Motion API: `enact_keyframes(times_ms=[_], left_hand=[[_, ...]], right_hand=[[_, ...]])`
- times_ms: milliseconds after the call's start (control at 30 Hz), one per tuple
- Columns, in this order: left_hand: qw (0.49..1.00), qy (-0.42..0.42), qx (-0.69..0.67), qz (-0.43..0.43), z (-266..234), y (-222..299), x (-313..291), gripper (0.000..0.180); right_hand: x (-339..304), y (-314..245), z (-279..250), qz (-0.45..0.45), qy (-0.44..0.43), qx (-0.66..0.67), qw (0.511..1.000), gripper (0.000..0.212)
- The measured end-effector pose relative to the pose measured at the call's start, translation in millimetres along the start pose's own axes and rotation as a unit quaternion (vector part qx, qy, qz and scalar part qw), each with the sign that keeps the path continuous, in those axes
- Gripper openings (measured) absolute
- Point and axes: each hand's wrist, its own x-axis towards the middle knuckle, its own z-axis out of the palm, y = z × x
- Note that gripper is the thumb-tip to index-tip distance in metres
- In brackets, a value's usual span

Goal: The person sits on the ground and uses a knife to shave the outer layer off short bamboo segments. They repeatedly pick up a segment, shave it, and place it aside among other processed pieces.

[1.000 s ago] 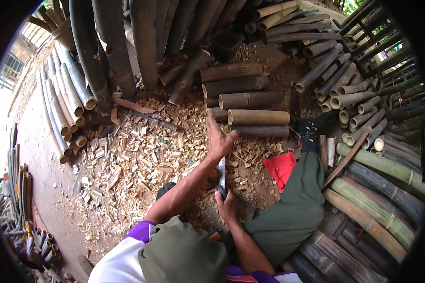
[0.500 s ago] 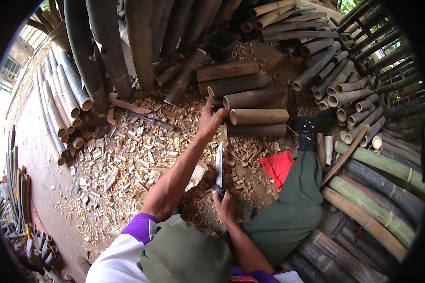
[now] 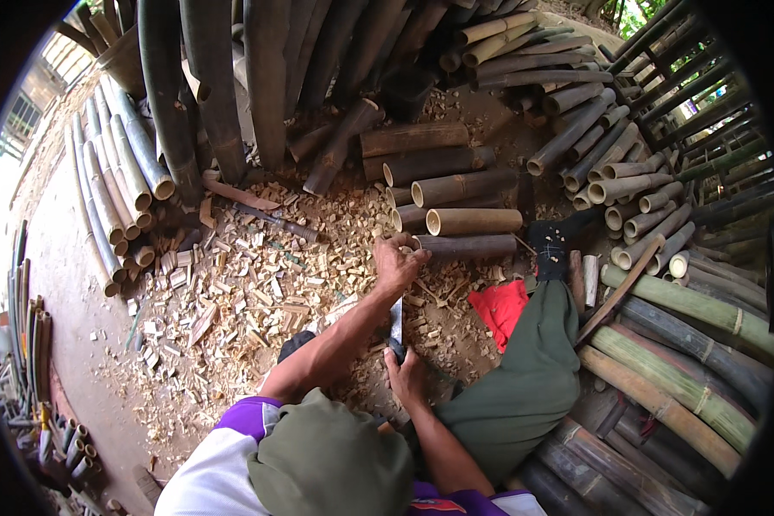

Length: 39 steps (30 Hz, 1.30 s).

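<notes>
My left hand (image 3: 397, 263) is closed at the left end of a dark bamboo tube (image 3: 473, 247), the nearest of a small stack; its fingertips partly hide that end. Right behind it rests a pale-faced bamboo tube (image 3: 475, 222), with more cut bamboo tubes (image 3: 464, 187) beyond. Low in front of me, my right hand (image 3: 407, 371) grips the dark handle of a knife (image 3: 396, 322). The blade points away from me, and my left wrist covers its tip.
Wood chips (image 3: 258, 284) litter the ground. A second long-handled blade (image 3: 275, 222) lies among them. A red cloth (image 3: 500, 311) is beside my green-trousered leg (image 3: 525, 387). Bamboo poles (image 3: 679, 370) are stacked at right, others (image 3: 112, 189) lie at left, and tall dark poles (image 3: 267, 77) stand behind.
My left hand has come nearer, from a tube end farther back in the stack to the left end of the nearest dark tube. The right hand keeps the knife in nearly the same place.
</notes>
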Motion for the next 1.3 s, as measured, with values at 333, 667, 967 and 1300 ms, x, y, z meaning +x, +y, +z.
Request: enact_keyframes(times_ms=[333,667,967,1300], left_hand=[[0.852,0.010,-0.505,0.137,-164.7,63.3,-34.0,0.039],[0.870,0.075,-0.487,-0.023,-217.8,-46.1,-50.3,0.040],[0.831,0.179,-0.484,-0.205,-186.2,-71.5,7.6,0.034],[0.836,0.117,0.474,0.251,-228.7,-33.6,91.3,0.062]], right_hand=[[9.7,20.3,0.3,0.031,-0.015,0.081,0.996,0.037],[1.9,-9.1,-7.7,0.056,-0.057,0.079,0.994,0.032],[-13.0,-30.6,-8.1,0.056,-0.045,0.096,0.993,0.030],[-17.6,-41.5,-11.3,0.073,-0.052,0.106,0.990,0.033]])
